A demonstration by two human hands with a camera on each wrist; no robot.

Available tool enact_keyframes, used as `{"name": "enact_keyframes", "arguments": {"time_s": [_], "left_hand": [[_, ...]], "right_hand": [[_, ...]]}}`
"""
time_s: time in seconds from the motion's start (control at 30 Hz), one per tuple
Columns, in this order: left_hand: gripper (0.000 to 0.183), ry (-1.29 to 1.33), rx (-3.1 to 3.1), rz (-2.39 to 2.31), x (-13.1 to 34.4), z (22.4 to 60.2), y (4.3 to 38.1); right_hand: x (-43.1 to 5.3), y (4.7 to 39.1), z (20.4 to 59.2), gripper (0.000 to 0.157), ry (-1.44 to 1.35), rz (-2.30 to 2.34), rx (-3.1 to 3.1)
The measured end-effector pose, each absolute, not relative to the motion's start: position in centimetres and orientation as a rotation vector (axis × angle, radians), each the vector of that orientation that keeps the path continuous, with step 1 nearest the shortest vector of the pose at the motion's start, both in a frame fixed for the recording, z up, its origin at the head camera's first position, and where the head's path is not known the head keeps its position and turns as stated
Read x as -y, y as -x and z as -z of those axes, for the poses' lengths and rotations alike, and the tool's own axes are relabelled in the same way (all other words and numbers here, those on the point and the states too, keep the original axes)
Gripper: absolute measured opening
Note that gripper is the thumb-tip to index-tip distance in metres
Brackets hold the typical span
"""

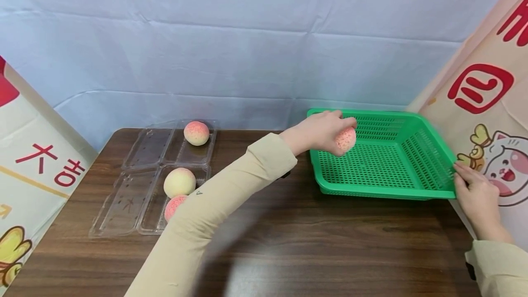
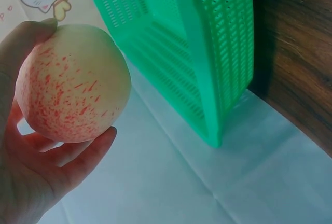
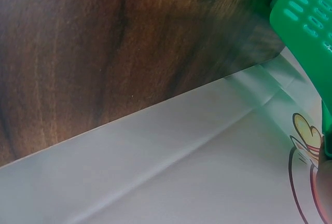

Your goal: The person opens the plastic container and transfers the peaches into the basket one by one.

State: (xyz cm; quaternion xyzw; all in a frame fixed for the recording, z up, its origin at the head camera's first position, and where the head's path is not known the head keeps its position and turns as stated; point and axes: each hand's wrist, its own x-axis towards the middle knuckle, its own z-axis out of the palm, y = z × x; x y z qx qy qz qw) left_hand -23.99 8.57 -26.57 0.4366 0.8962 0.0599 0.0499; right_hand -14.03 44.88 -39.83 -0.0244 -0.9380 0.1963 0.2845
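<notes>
A pink-flecked peach point(image 2: 75, 84) is held in my left hand point(image 1: 319, 132), thumb on one side and fingers curled round the other. In the head view that hand is over the left side of a green plastic basket point(image 1: 383, 194). My right hand point(image 1: 478, 196) grips the basket's rim at the front right corner; only a sliver of it shows in the right wrist view. On the left, a clear plastic box point(image 1: 119, 205) holds a yellowish peach point(image 1: 179, 183) and a pink peach point(image 1: 175, 206), the latter partly hidden by my left sleeve. Another peach point(image 1: 196, 133) sits in the clear box point(image 1: 171, 150) behind.
The brown wooden table point(image 1: 330, 246) ends at a pale cloth backdrop point(image 1: 247, 58). Printed sheets rise at the left and right sides, the right one point(image 1: 503, 150) close behind the basket's right wall. My left forearm point(image 1: 222, 200) crosses the table between boxes and basket.
</notes>
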Motion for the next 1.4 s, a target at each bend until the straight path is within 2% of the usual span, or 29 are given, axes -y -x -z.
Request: {"name": "enact_keyframes", "arguments": {"time_s": [0.63, 1.4], "left_hand": [[0.060, -1.292, -2.738, -0.156, -10.4, 28.0, 24.3], [0.060, -1.298, -2.782, -0.210, -11.4, 31.5, 25.2]], "right_hand": [[-44.8, 14.0, 39.9, 0.034, 0.059, -0.525, 2.492], [-44.7, 13.8, 39.5, 0.036, 0.104, -0.533, 2.555]]}}
